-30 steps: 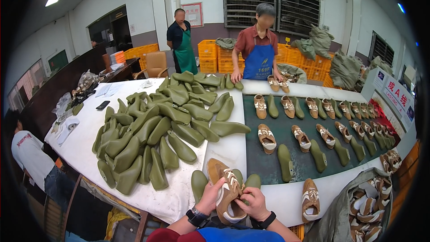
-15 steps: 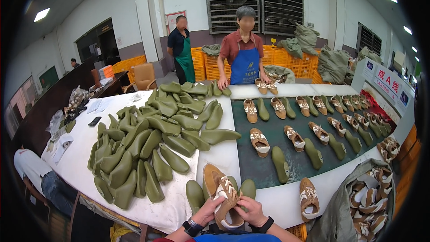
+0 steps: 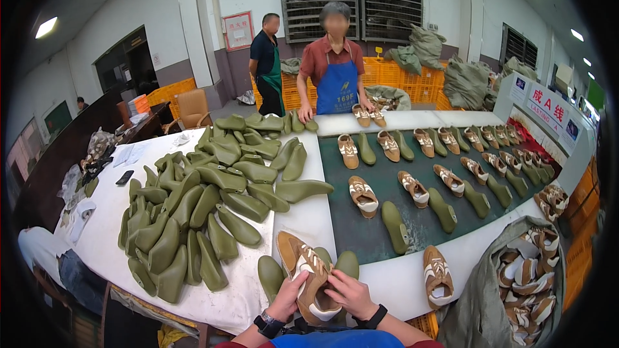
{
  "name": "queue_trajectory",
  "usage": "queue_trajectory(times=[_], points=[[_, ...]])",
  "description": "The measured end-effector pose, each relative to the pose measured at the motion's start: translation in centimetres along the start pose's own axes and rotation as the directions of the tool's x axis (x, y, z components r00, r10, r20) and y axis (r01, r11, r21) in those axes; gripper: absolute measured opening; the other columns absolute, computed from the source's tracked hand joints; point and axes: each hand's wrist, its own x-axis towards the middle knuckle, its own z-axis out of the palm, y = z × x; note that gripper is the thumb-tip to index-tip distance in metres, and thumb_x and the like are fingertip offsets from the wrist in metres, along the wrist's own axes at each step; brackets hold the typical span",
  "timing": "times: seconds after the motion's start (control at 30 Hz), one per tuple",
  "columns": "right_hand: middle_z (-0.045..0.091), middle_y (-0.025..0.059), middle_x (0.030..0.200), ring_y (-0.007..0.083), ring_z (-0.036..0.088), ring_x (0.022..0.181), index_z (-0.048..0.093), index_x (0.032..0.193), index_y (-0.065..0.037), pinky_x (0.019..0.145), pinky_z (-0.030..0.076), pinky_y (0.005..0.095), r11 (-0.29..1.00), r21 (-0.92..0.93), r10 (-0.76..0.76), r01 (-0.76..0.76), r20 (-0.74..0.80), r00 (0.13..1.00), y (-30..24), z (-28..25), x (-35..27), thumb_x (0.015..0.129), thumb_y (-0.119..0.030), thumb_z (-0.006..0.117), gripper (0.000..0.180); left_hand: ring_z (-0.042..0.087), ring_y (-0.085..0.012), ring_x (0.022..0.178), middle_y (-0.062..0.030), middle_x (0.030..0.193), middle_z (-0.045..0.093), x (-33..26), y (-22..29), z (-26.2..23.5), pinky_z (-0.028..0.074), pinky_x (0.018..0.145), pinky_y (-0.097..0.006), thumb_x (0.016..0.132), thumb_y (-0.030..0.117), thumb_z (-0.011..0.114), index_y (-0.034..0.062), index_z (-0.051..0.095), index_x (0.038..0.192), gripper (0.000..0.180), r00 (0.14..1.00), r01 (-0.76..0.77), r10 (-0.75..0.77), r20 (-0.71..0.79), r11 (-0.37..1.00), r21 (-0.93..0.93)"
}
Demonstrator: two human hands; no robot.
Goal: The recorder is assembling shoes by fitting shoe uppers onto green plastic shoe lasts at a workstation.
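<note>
Tan-and-white shoe upper sits at the near edge of the white surface, gripped from both sides. Left hand pinches its left flank with fingers curled onto the lacing, and right hand clamps the right side, thumb pressed over the tongue area. Green shoe lasts lie just beside the shoe on either side, with a large heap of lasts further left. Beyond, a dark conveyor belt carries spaced pairs of lasts and finished uppers toward a person in a blue apron.

One risk, as I judge it: the shoe overhangs the surface edge, so a loosened grip could drop it to the floor. Uneven pull from the two hands could also twist the upper off-centre or crease its toe. An elbow swing could knock the neighbouring lasts off the edge.
</note>
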Motion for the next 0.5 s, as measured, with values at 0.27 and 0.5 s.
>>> queue_trajectory(times=[0.27, 0.5], points=[[0.062, 0.0102, 0.096, 0.029, 0.061, 0.084, 0.053, 0.12, -0.011, 0.068, 0.05, 0.0351, 0.966, 0.215, 0.066, -0.144, 0.333, 0.941, 1.4, -0.6, 1.5, 0.081, -0.024, 0.063, 0.042, 0.057, -0.0183, 0.101, -0.0098, 0.115, 0.055, -0.2, -0.2, 0.3, 0.049, 0.087, -0.032, 0.093, 0.023, 0.053, 0.0011, 0.042, 0.127, 0.042, 0.993, -0.117, 0.117, 0.005, 0.988, 0.101], [0.063, 0.009, 0.09, 0.0243, 0.063, 0.077, 0.058, 0.11, -0.009, 0.064, 0.051, 0.0322, 0.996, 0.06, -0.065, 0.062, 0.034, 0.997, 0.2, -0.1, 1.1, 0.077, -0.023, 0.068, 0.037, 0.057, -0.0183, 0.1, -0.0095, 0.118, 0.054, -0.1, 0.2, 0.1, 0.049, 0.085, -0.032, 0.093, 0.019, 0.053, 0.0014, 0.04, 0.128, 0.041, 0.988, -0.152, 0.15, 0.035, 0.986, 0.063]])
